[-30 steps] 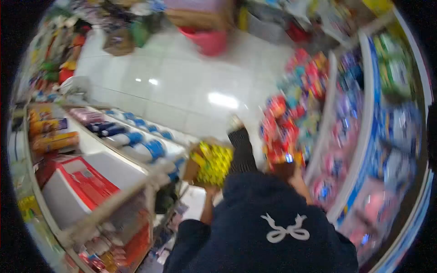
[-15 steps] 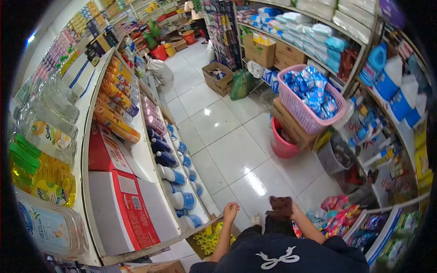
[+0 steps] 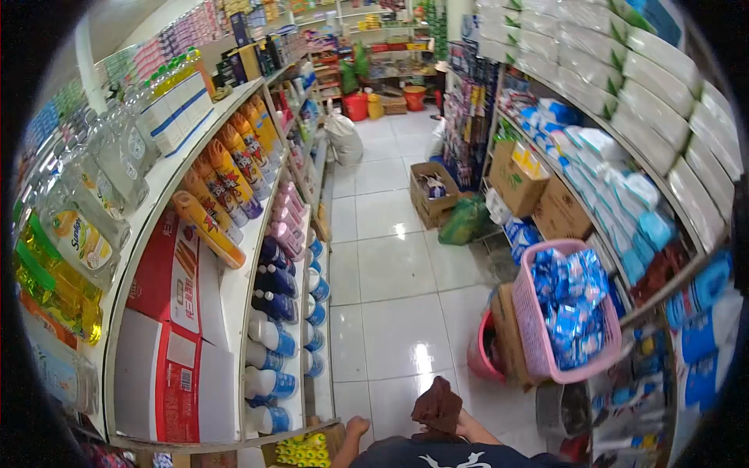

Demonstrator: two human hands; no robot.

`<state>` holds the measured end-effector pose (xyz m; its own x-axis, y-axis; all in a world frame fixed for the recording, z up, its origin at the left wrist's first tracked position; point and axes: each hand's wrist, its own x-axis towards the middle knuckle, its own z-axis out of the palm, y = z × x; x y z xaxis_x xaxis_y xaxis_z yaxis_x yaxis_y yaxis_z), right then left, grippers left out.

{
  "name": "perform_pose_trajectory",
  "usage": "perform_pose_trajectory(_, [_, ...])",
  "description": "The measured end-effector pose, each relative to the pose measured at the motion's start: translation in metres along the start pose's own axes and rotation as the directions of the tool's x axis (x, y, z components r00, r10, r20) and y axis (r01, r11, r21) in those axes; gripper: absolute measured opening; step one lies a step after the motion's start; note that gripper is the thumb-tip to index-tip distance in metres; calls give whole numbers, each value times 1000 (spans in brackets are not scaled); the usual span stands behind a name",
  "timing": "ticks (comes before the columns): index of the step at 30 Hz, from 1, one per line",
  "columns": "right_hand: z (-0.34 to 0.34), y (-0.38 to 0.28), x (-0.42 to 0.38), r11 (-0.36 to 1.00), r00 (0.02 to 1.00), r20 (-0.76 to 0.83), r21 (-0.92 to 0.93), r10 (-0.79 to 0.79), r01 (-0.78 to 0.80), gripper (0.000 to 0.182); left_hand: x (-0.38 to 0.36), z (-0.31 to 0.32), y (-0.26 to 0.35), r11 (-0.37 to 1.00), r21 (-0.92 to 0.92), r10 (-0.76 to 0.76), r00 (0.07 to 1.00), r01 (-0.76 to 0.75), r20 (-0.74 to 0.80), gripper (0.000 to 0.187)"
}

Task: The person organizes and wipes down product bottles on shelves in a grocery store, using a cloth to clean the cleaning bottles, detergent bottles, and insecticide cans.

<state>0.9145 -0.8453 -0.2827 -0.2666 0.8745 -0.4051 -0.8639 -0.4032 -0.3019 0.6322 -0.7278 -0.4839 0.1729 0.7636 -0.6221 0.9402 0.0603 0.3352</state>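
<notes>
Brown Cloth in Hand in a Packed Shop Aisle

A person in a dark top (image 3: pixel 390 454) holds a crumpled brown cloth (image 3: pixel 437 405) in the right hand (image 3: pixel 466 425), in front of the body and above the tiled floor (image 3: pixel 402 269). The right hand grips the cloth at its near side. The left hand (image 3: pixel 358 426) is curled near the white bottles (image 3: pixel 269 382), with nothing visible in it; whether its fingers close fully, one cannot tell. To the right stands a pink basket (image 3: pixel 537 335) of blue packets (image 3: pixel 573 312), just beside a pink bucket (image 3: pixel 477 351).

Holding the cloth well likely calls for a gathered, easy grip, with loose folds kept in close and clear of the basket's rim. The free arm is best kept in, away from the bottles at the shelf edge.

The cloth hides most of the right fingers, and its full shape is lost in the folds. The frame's lower edge cuts off the top and the yellow bottles (image 3: pixel 303 452). The bucket's contents are too dark to make out.
</notes>
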Motion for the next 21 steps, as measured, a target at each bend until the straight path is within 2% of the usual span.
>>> perform_pose_trajectory(2, [-7,-50,-3,965,998,-6,256,67,-64,50,-2,-9,14,892,-360,-212,956,274,201,28])
perform_pose_trajectory(3, [-13,-72,-2,960,997,-40,277,62,-48,49,-5,-10,22,763,-497,-276,904,413,326,29])
perform_pose_trajectory(4, [-20,-89,0,971,990,-143,235,-19,53,45,-9,-10,36,755,-484,-298,889,443,348,30])
perform_pose_trajectory(6, [-25,-118,11,963,979,-146,211,-139,168,37,-5,-16,71,735,-466,-335,862,492,381,32])
perform_pose_trajectory(8, [9,-155,22,926,960,-233,307,-152,221,26,2,-27,105,824,-394,-313,906,408,284,32])
perform_pose_trajectory(9, [9,-169,40,971,958,-156,-18,-240,240,24,7,-33,120,861,-350,-300,925,369,235,32])
perform_pose_trajectory(10, [9,-182,60,903,953,-46,-335,-300,268,23,35,0,99,921,-307,-198,967,240,162,33])
perform_pose_trajectory(11, [-6,-193,84,818,969,64,-525,-237,234,21,64,34,78,964,-244,-91,992,109,84,33])
perform_pose_trajectory(12, [-20,-204,108,675,970,174,-697,-169,243,21,88,58,64,986,-166,16,1000,-14,7,33])
perform_pose_trajectory(13, [-32,-216,131,506,955,280,-812,-100,291,23,91,55,76,974,-223,-39,999,45,31,33])
perform_pose_trajectory(14, [-53,-222,166,229,940,340,-913,-29,337,22,101,46,87,952,-274,-121,989,139,82,33])
perform_pose_trajectory(17, [-58,-237,253,551,936,351,-784,14,286,23,148,13,113,921,-309,-205,969,238,136,33])
perform_pose_trajectory(21, [6,-299,359,816,966,209,-577,155,-6,21,229,-58,143,946,-260,-171,978,196,118,33])
